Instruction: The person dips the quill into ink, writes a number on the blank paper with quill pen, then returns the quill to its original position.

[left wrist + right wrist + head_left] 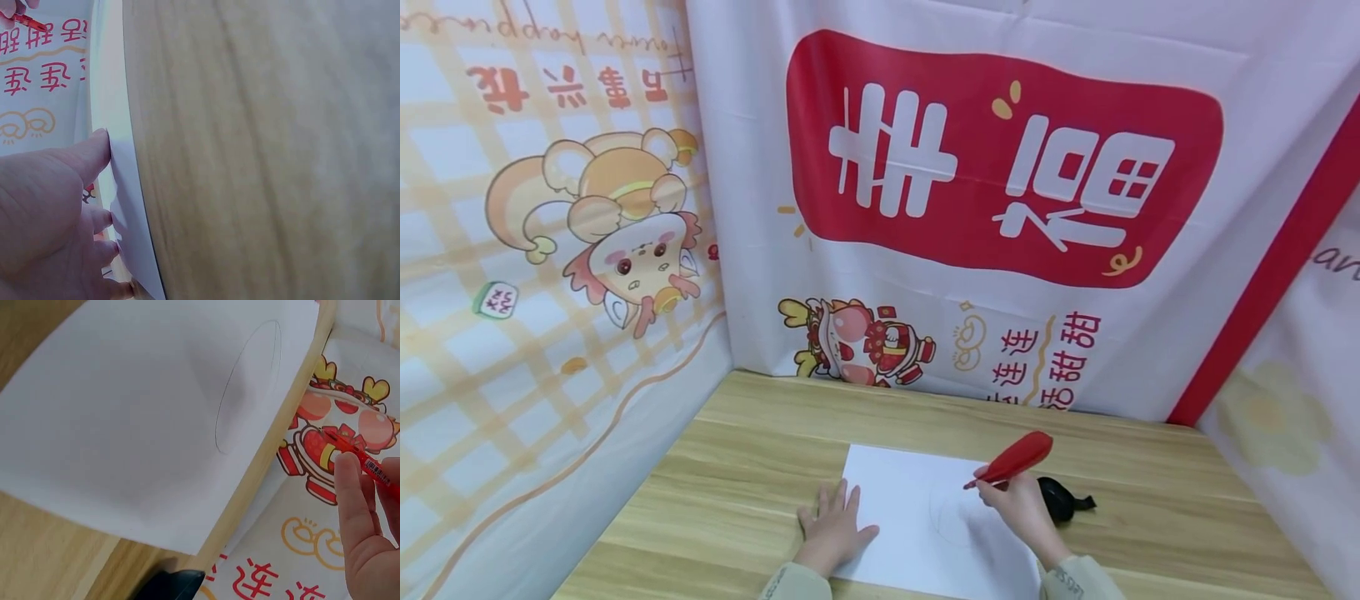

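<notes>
A sheet of white paper [902, 517] lies on the wooden table. On it is a thin, curved pencil-like line [226, 394], part of an oval. My left hand [837, 527] rests with spread fingers on the paper's left edge; in the left wrist view the thumb [94, 153] and several fingertips touch the sheet. Over the right part of the paper, my right hand [1018, 504] pinches a red pen [983, 482] with a broad, feather-shaped red top [1026, 454]. Its tip points left and appears raised off the sheet in the right wrist view.
A black rounded object [1057, 500] with a short tail lies just right of my right hand; its kind is unclear. The wooden table [730, 492] meets printed cloth hangings [752, 192] at the back and both sides.
</notes>
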Tool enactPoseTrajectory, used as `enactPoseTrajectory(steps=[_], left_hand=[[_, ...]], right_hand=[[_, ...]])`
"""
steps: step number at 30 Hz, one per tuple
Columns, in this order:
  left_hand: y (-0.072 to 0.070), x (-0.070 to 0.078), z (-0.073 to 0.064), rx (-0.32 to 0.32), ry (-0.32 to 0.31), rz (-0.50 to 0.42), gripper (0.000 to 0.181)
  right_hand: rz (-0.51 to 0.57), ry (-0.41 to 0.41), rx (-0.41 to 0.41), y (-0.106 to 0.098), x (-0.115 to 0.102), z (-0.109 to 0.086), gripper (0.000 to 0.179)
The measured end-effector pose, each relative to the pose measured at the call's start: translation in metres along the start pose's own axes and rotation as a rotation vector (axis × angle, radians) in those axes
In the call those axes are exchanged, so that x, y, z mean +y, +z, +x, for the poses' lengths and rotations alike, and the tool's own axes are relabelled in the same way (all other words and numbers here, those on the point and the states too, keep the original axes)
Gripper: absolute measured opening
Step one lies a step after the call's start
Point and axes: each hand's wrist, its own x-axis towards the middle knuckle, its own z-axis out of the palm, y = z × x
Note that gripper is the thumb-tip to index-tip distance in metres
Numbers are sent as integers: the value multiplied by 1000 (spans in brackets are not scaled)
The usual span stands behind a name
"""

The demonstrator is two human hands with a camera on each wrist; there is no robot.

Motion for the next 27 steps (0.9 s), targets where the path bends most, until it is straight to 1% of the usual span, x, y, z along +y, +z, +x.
enactPoseTrajectory(steps=[4,6,15,18,22,27], left_hand=[[0,1,-2,10,6,-3,69],[-1,2,-3,18,10,-2,69],[0,1,-2,27,15,15,70],[1,1,-2,30,17,19,70],[2,0,0,31,17,21,70],[2,1,0,29,13,24,70]], right_hand=[[-9,53,-3,-8,2,2,13],[5,77,-8,-12,4,4,14],[17,111,8,-30,10,10,18],[-6,96,23,-35,12,11,18],[-41,50,61,-42,15,11,17],[-5,23,73,-49,21,13,15]])
